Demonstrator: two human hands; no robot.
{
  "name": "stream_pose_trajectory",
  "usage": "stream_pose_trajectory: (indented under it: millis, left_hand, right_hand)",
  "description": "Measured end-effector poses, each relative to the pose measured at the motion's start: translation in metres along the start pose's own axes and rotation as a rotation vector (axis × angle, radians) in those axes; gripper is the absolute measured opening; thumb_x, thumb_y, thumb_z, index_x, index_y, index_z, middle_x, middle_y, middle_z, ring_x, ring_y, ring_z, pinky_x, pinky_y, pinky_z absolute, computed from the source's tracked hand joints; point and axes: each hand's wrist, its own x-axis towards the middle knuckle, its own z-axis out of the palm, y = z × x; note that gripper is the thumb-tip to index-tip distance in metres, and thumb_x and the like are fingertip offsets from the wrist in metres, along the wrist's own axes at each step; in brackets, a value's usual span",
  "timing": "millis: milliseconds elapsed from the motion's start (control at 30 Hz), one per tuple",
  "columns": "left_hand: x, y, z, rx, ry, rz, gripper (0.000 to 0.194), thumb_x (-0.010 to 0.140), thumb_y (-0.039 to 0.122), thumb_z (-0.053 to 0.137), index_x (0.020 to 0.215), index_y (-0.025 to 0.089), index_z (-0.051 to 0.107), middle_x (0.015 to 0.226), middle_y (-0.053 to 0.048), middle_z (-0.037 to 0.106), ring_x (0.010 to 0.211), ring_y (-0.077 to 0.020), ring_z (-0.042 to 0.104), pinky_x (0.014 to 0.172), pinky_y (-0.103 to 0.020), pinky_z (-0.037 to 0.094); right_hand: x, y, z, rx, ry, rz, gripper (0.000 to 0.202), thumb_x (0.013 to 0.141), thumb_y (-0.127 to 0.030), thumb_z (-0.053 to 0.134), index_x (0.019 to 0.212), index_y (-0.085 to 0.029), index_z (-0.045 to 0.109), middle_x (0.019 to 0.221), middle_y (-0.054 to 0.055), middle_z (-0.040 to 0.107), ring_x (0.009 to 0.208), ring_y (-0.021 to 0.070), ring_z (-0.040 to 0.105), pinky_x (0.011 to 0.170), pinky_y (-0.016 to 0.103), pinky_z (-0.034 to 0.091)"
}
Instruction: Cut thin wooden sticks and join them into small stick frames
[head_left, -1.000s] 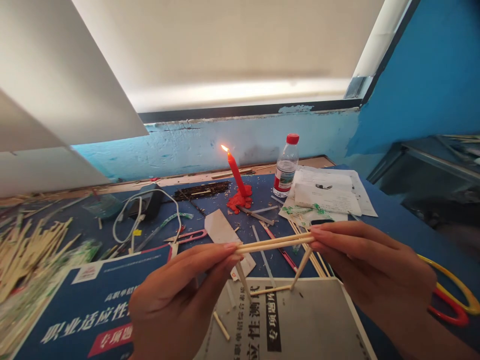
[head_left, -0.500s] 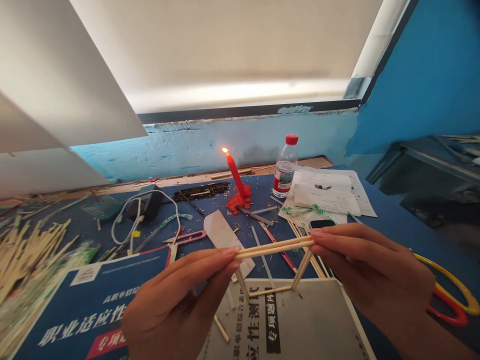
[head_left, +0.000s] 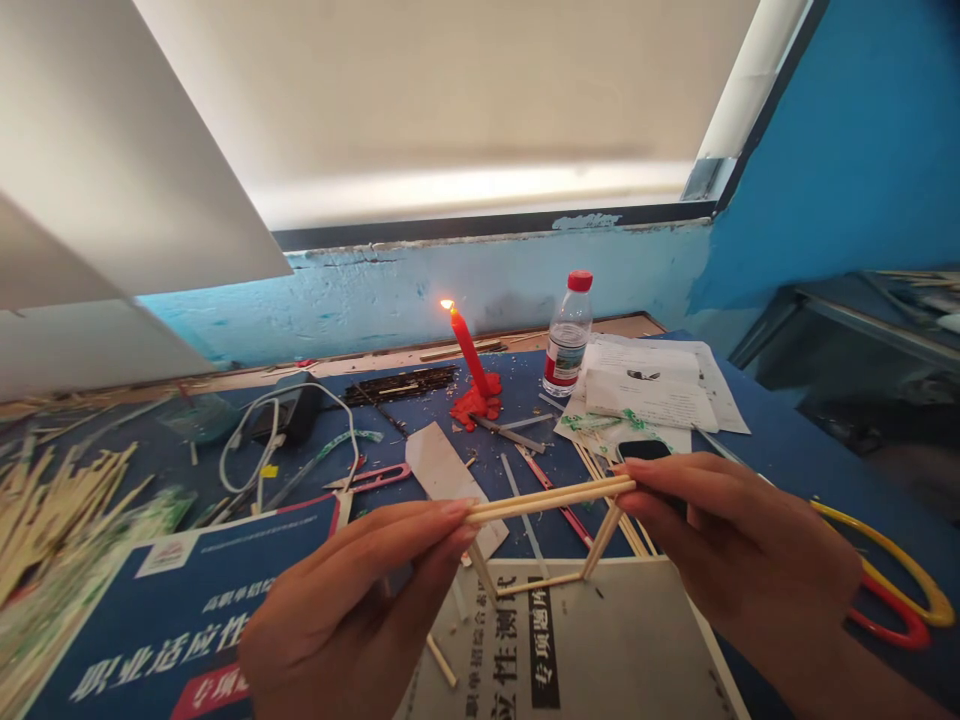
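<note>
A small frame of pale wooden sticks (head_left: 551,498) spans the space between my hands. Its top shows two sticks side by side; slanting legs run down to a thin lower stick (head_left: 541,586) just over the grey printed booklet (head_left: 622,640). My left hand (head_left: 349,600) is closed, pinching the left end of the top sticks between thumb and fingers. At the other end, the fingertips and thumb of my right hand (head_left: 750,540) pinch the right end. Both hands partly cover the corners. A loose short stick (head_left: 442,661) lies on the booklet beside my left hand.
Behind the frame a lit red candle (head_left: 469,350) stands in melted wax, near a water bottle (head_left: 568,335). Red-handled snips (head_left: 375,478), a pink-red knife (head_left: 559,500) and papers (head_left: 660,385) lie around. Scissors (head_left: 892,570) are at right, bundled sticks (head_left: 52,530) at left.
The view has shifted slightly. My right fingertips have shifted a little at the frame's right end, showing more of the stick tips. My left hand keeps its pinch.
</note>
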Motion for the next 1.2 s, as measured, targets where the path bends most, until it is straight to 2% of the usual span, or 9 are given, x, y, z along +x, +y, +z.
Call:
stream_pose_trajectory:
  millis: [267,400,633,833,900,1000,1100,1200]
  left_hand:
    - [-0.002,-0.003,0.000,-0.018,0.003,-0.005,0.033,0.082,0.009,0.074,0.097,0.038,0.079,0.089,0.008,0.083,0.072,-0.0174,0.079,0.064,-0.030,0.070]
    - [0.001,-0.002,0.002,-0.026,-0.016,0.007,0.033,0.080,0.008,0.074,0.095,0.038,0.080,0.088,0.008,0.084,0.070,-0.0186,0.079,0.062,-0.031,0.070]
    - [0.001,0.000,0.000,-0.053,-0.022,-0.015,0.037,0.080,0.004,0.073,0.096,0.037,0.080,0.089,0.008,0.083,0.073,-0.0179,0.079,0.064,-0.030,0.070]
    - [-0.002,-0.006,0.002,-0.038,0.000,-0.017,0.029,0.082,0.012,0.077,0.096,0.037,0.081,0.090,0.007,0.083,0.070,-0.0155,0.076,0.061,-0.026,0.064]
    - [0.000,-0.005,0.004,-0.014,0.021,-0.084,0.026,0.081,0.015,0.080,0.095,0.037,0.081,0.089,0.006,0.083,0.068,-0.0145,0.074,0.057,-0.023,0.060]
    - [0.010,-0.002,0.007,-0.043,0.013,-0.272,0.017,0.082,0.022,0.081,0.091,0.037,0.083,0.078,0.006,0.081,0.059,-0.0123,0.069,0.052,-0.020,0.054]
    - [0.023,-0.007,0.012,-0.156,-0.063,-0.524,0.005,0.083,0.032,0.081,0.086,0.031,0.085,0.063,0.004,0.076,0.047,-0.0104,0.059,0.045,-0.018,0.049]
    - [0.029,-0.026,0.021,-0.274,-0.151,-0.716,0.015,0.077,0.038,0.085,0.083,0.024,0.085,0.065,-0.001,0.076,0.044,-0.0102,0.054,0.043,-0.019,0.047]
  right_hand:
    - [0.005,-0.001,0.000,0.126,-0.012,-0.027,0.037,0.085,-0.009,0.080,0.116,-0.030,0.077,0.104,0.003,0.081,0.078,0.0212,0.078,0.061,0.030,0.068]
    - [0.004,0.000,0.000,0.148,-0.006,-0.048,0.038,0.083,-0.005,0.080,0.115,-0.026,0.078,0.105,0.003,0.080,0.082,0.0208,0.078,0.069,0.030,0.069]
    - [0.006,0.001,0.000,0.163,-0.022,-0.054,0.039,0.084,-0.005,0.080,0.116,-0.028,0.078,0.105,0.003,0.080,0.082,0.0212,0.078,0.067,0.030,0.068]
    - [0.010,0.002,0.001,0.179,-0.030,-0.029,0.038,0.083,-0.002,0.079,0.112,-0.026,0.079,0.104,0.002,0.080,0.083,0.0187,0.077,0.069,0.027,0.065]
    - [0.016,0.002,0.003,0.152,-0.033,0.028,0.032,0.083,-0.005,0.081,0.106,-0.027,0.080,0.099,0.000,0.081,0.083,0.0169,0.076,0.071,0.025,0.063]
    - [0.030,0.007,0.012,0.124,-0.065,0.151,0.017,0.085,-0.014,0.082,0.097,-0.027,0.082,0.092,0.000,0.082,0.080,0.0157,0.075,0.070,0.025,0.061]
    - [0.045,0.020,0.028,0.296,-0.147,0.414,0.007,0.085,-0.026,0.082,0.092,-0.025,0.083,0.079,0.001,0.080,0.069,0.0162,0.074,0.062,0.026,0.060]
    - [0.050,0.038,0.048,0.447,-0.248,0.596,0.014,0.083,-0.035,0.083,0.088,-0.021,0.083,0.070,0.001,0.077,0.064,0.0174,0.073,0.062,0.029,0.062]
